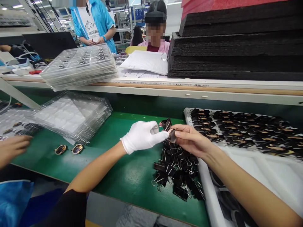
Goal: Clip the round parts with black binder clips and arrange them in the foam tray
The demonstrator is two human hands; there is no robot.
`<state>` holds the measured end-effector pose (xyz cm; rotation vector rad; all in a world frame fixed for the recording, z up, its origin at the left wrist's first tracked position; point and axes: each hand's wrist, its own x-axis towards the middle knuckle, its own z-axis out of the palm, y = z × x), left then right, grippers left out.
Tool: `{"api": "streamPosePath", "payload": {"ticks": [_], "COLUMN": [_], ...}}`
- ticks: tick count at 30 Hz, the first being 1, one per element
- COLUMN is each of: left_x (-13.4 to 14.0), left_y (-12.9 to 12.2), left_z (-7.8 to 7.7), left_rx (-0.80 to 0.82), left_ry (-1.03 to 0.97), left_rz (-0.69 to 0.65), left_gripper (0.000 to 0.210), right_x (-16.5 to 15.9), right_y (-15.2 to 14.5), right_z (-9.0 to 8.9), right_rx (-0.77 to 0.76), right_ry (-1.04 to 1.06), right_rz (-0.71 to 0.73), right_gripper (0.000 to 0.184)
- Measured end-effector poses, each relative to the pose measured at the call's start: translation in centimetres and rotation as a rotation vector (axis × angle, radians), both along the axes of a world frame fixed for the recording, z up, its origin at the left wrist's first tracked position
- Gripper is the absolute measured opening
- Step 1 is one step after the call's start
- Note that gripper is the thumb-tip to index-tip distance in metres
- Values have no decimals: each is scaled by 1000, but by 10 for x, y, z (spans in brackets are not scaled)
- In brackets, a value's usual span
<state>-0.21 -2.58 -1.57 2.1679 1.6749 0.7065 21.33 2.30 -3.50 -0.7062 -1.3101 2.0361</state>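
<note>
In a white glove, my left hand [142,136] is closed on a black binder clip [166,124], whose wire handle shows at the fingertips. Bare and also closed, my right hand [190,138] pinches a small round dark piece with a shiny face [172,136]. The round piece is just below the clip, and my left thumb tip reaches its edge. Whether the clip touches it, I cannot tell. Under both hands lies a heap of black binder clips [178,170] with silver wire handles on the green tabletop [127,170].
To the right is a white tray [201,170] with rows of clipped pieces [239,129]. Clear plastic trays [75,116] and two gold-rimmed round pieces [77,148] lie left. Another person's hand [14,148] is at far left. Black foam sheets [232,53] stack on the shelf.
</note>
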Motion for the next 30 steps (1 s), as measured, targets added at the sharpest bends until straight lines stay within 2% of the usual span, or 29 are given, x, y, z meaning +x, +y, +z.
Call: {"api": "streamPosePath", "payload": {"ticks": [5, 9, 12, 15, 18, 22, 30], "left_x": [-1, -3, -8, -15, -14, -3, 6], "left_y": [2, 6, 11, 14, 14, 11, 6], "left_z": [-6, -12, -10, -7, -9, -16, -20], "left_rx": [104, 183, 169, 86, 22, 63, 91], "left_ry": [49, 32, -17, -64, -84, -61, -103], "left_rz": [44, 0, -23, -24, -67, -133, -97], "left_gripper": [47, 49, 47, 48, 49, 46, 47], "right_x": [1, 1, 4, 4, -1, -13, -26], "right_y": [0, -2, -1, 5, 8, 0, -16], "right_z": [-1, 3, 10, 12, 6, -6, -15], "right_rx": [-2, -45, -45, -58, -131, -129, -82], "right_ry": [-3, -12, -43, -16, 69, 95, 141], "right_rz": [3, 24, 18, -149, -315, -420, -608], "right_gripper": [27, 31, 30, 29, 30, 36, 38]}}
